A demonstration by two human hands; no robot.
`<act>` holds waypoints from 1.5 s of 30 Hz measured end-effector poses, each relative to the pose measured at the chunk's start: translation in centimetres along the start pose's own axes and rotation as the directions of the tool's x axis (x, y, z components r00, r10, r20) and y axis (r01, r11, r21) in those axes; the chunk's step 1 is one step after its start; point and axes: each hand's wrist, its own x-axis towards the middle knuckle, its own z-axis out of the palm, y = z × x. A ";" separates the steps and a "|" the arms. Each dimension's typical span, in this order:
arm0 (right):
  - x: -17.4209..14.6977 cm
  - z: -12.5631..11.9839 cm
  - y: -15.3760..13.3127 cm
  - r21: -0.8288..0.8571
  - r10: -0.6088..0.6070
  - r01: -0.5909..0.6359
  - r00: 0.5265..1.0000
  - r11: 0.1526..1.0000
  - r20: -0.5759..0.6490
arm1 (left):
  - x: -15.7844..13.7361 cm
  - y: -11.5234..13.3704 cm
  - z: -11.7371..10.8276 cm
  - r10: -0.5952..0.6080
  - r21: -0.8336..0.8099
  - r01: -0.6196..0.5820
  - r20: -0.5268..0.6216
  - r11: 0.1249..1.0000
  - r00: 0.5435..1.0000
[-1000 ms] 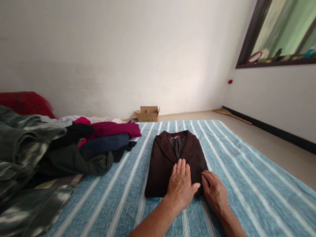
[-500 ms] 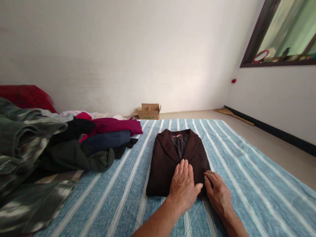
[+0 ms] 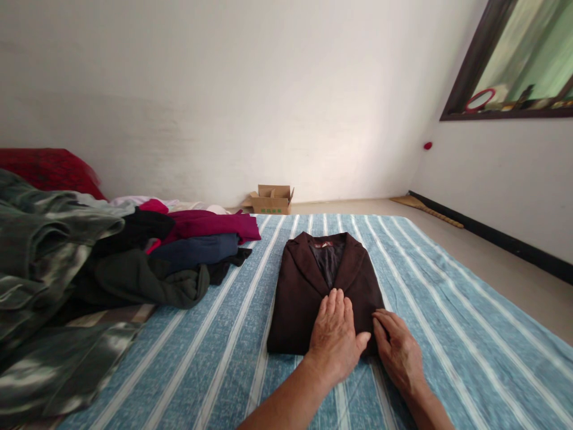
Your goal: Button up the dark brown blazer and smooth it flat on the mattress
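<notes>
A dark brown jacket [image 3: 304,286] lies folded into a neat rectangle on the blue striped bed sheet [image 3: 447,322], collar away from me. My left hand [image 3: 335,334] rests flat, palm down, on the jacket's near lower part, fingers together and pointing toward the collar. My right hand [image 3: 400,352] lies beside it on the sheet, with its fingertips against the jacket's near right edge. Neither hand holds anything.
A pile of unfolded clothes [image 3: 179,251] in maroon, navy, black and dark green sits to the left, with a green blanket [image 3: 40,257] nearer me. A small cardboard box [image 3: 271,200] stands on the floor by the far wall. A window [image 3: 519,65] is upper right.
Both hands stay in almost the same place on the jacket. The view has drifted slightly, so everything sits a little further right in the picture.
</notes>
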 end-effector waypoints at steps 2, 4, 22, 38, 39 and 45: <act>0.0 0.0 0.0 0.002 0.001 -0.001 1.000 1.000 -0.001 | 0.0 0.0 -0.1 -0.003 -0.003 0.003 0.001 1.000 1.000; 0.0 0.0 -0.1 0.002 0.006 -0.006 1.000 1.000 -0.003 | 0.0 0.0 -0.1 -0.002 -0.007 0.002 0.000 1.000 1.000; 0.1 -0.2 -0.4 -0.017 -0.002 0.002 1.000 1.000 -0.022 | 0.0 0.0 0.0 0.000 -0.006 -0.001 -0.002 1.000 1.000; 0.1 -0.1 -0.2 0.005 0.004 -0.004 1.000 1.000 -0.015 | -0.1 0.1 0.2 0.000 0.003 0.000 -0.019 1.000 1.000; 0.1 -0.1 -0.2 0.004 0.008 -0.008 1.000 1.000 -0.011 | -0.1 0.1 0.1 -0.001 0.006 0.001 -0.018 1.000 1.000; 0.0 -0.2 -0.3 0.009 0.006 -0.005 1.000 1.000 -0.020 | -0.1 0.1 -0.1 -0.002 -0.006 0.002 -0.016 1.000 1.000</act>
